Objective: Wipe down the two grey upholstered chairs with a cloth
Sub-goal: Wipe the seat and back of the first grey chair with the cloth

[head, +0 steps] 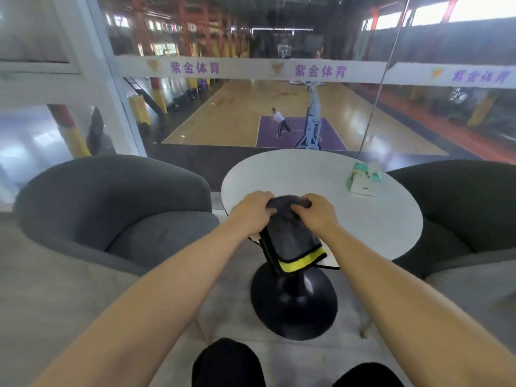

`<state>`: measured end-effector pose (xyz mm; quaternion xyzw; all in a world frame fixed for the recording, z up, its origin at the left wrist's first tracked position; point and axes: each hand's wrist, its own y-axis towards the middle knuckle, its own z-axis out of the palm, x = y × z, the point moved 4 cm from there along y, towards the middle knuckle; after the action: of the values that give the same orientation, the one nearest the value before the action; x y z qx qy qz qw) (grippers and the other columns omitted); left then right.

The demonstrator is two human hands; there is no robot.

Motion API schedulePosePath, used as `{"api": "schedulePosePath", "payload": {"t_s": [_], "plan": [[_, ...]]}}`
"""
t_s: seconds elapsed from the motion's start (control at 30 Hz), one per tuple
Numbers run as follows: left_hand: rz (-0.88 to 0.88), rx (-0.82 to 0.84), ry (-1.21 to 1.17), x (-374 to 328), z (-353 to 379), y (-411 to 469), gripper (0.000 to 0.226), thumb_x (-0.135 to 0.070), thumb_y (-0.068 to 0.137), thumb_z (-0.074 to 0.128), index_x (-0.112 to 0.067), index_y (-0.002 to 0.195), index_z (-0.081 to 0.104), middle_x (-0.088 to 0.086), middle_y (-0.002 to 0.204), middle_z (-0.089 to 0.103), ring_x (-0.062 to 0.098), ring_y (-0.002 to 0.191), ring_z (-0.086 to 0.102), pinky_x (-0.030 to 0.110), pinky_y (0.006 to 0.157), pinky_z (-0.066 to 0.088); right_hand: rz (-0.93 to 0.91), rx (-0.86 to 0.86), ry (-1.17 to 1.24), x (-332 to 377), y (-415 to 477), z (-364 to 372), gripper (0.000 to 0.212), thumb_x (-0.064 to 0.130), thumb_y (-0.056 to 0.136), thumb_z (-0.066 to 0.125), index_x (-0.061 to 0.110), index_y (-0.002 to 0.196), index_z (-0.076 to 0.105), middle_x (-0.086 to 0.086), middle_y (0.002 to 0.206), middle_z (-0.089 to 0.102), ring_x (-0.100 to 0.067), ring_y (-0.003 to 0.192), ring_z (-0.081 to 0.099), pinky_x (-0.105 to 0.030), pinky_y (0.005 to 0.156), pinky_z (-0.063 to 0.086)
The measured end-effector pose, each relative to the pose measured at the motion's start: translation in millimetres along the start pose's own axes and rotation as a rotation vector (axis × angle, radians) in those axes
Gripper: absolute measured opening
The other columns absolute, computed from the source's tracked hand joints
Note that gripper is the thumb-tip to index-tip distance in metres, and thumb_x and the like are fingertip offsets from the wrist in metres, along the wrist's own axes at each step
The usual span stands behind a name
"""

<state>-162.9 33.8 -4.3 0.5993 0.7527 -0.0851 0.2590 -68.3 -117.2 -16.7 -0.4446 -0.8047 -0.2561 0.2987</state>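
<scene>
Gripping the grey cloth (290,233) at mid-frame, left hand (252,212) and right hand (317,215) bunch its top edge — likely folding it — before either grey chair (111,202) at lower left or the one (458,208) at right gets wiped.

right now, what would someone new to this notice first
Both hands, the left hand and the right hand, grip a dark grey cloth with a yellow stripe, held above the near edge of a round white table at centre. A grey upholstered chair stands to the left of the table and a darker one to the right. Beyond the glass lies a basketball court.
</scene>
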Motion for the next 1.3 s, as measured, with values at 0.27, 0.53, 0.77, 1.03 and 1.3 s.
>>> {"api": "schedulePosePath", "payload": {"t_s": [0.27, 0.53, 0.77, 1.03, 1.3], "plan": [[-0.243, -0.044, 0.164, 152, -85, -128, 0.027, -0.030, 0.097, 0.053, -0.020, 0.122, 0.055, 0.004, 0.118, 0.059, 0.030, 0.109, 0.059, 0.046, 0.090, 0.051, -0.153, 0.076, 0.028, 132, -43, 132, 0.006, 0.017, 0.093, 0.052, 0.014, 0.092, 0.058, -0.005, 0.088, 0.061, -0.024, 0.080, 0.057, -0.031, 0.060, 0.044], [-0.389, 0.194, 0.589, 297, -34, -187, 0.065, -0.045, 0.099, 0.047, -0.020, 0.155, 0.027, 0.007, 0.161, 0.024, 0.031, 0.153, 0.008, 0.060, 0.122, 0.001, -0.067, 0.158, -0.016, 128, -25, 256, 0.014, 0.011, 0.093, 0.044, 0.018, 0.092, 0.055, -0.005, 0.089, 0.058, -0.024, 0.080, 0.056, -0.033, 0.064, 0.042], [-0.254, 0.230, 0.763, 328, -10, -187, 0.049, -0.039, 0.100, 0.051, -0.013, 0.140, 0.042, 0.007, 0.139, 0.044, 0.032, 0.139, 0.030, 0.056, 0.124, -0.002, -0.104, 0.499, -0.072, 101, -5, 322, 0.022, 0.006, 0.090, 0.050, 0.023, 0.098, 0.064, 0.000, 0.098, 0.066, -0.018, 0.090, 0.058, -0.026, 0.066, 0.044], [-0.129, 0.198, 0.760, 341, -17, -242, 0.053, -0.044, 0.090, 0.066, -0.014, 0.131, 0.052, 0.005, 0.128, 0.053, 0.031, 0.133, 0.042, 0.054, 0.125, 0.006, -0.163, 0.891, -0.115, 128, -29, 349, 0.024, 0.003, 0.089, 0.051, 0.016, 0.095, 0.071, 0.000, 0.092, 0.070, -0.015, 0.086, 0.064, -0.018, 0.064, 0.048], [-0.042, 0.108, 0.777, 344, -50, -349, 0.070, -0.080, 0.083, 0.045, -0.019, 0.104, 0.071, -0.003, 0.104, 0.064, 0.023, 0.116, 0.056, 0.053, 0.118, 0.029, -0.130, 1.142, -0.150, 151, -107, 379, 0.022, 0.009, 0.092, 0.054, 0.020, 0.102, 0.071, 0.000, 0.104, 0.070, -0.017, 0.098, 0.064, -0.029, 0.079, 0.055]]}}
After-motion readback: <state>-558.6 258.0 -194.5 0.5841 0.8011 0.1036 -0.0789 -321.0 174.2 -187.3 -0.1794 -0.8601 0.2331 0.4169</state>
